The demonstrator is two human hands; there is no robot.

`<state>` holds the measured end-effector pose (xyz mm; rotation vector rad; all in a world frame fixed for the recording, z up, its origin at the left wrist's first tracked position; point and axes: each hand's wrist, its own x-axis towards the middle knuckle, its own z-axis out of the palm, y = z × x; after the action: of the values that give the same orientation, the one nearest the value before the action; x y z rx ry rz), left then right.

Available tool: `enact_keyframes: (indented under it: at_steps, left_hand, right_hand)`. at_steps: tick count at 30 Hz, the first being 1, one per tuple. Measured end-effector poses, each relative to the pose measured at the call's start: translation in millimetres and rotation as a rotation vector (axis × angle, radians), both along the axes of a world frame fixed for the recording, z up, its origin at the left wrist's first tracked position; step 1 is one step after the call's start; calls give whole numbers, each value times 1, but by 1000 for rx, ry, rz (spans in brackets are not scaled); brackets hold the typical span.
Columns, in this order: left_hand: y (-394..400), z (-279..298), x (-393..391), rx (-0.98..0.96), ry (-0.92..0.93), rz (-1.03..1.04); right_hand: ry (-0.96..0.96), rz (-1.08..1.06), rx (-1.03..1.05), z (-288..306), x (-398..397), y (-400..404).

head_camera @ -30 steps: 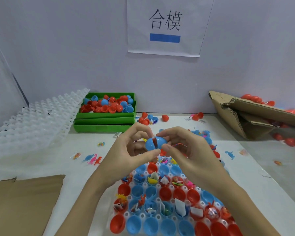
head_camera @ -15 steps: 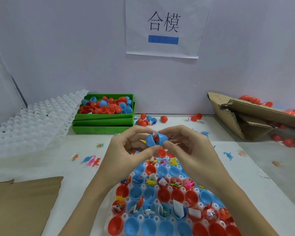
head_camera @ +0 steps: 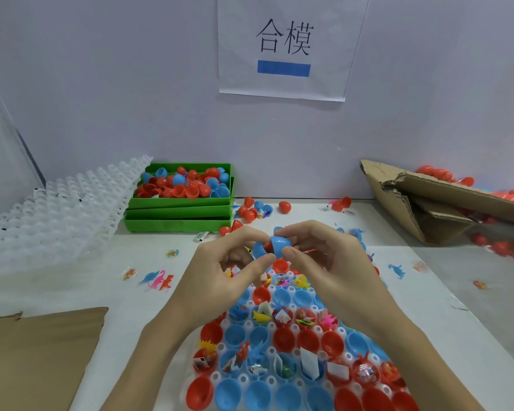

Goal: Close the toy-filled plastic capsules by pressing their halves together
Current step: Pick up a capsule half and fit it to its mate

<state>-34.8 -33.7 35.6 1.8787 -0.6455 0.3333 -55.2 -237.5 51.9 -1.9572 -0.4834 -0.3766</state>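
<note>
A blue capsule (head_camera: pixel 275 246) hangs in the air above the table, its two halves slightly apart with a red toy showing in the gap. My left hand (head_camera: pixel 229 271) pinches the left half between thumb and fingers. My right hand (head_camera: pixel 324 259) pinches the right half the same way. Below them lies a white holder tray (head_camera: pixel 318 329) with several open red and blue capsule halves, many holding small toys and paper slips.
A green bin (head_camera: pixel 178 215) of loose capsule halves stands at the back left, beside stacked white trays (head_camera: pixel 57 215). A torn cardboard box (head_camera: pixel 428 209) lies at the back right. Flat cardboard (head_camera: pixel 39 357) covers the front left. Small toy dinosaurs (head_camera: pixel 158 280) and capsules litter the table.
Both hands stayed above the tray with the blue capsule. The halves have turned a little and the gap with the red toy now shows more.
</note>
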Motion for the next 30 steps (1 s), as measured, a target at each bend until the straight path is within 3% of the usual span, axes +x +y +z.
enact_keyframes:
  at_steps: [6,13,22,30]
  left_hand:
    - [-9,-1,0,15,-107,99]
    - [-8,-1,-1,27,-133,62]
    - [-4,2,0,-162,102,-145]
    - [-2,0,1,-225,104,-72]
  right_hand:
    - [-5,-39,20,-3,1,2]
    - [-8,-50,13,-1,0,1]
    - [6,-83,45,-5,-1,8]
    - [-32,-37,10,-1,-2,4]
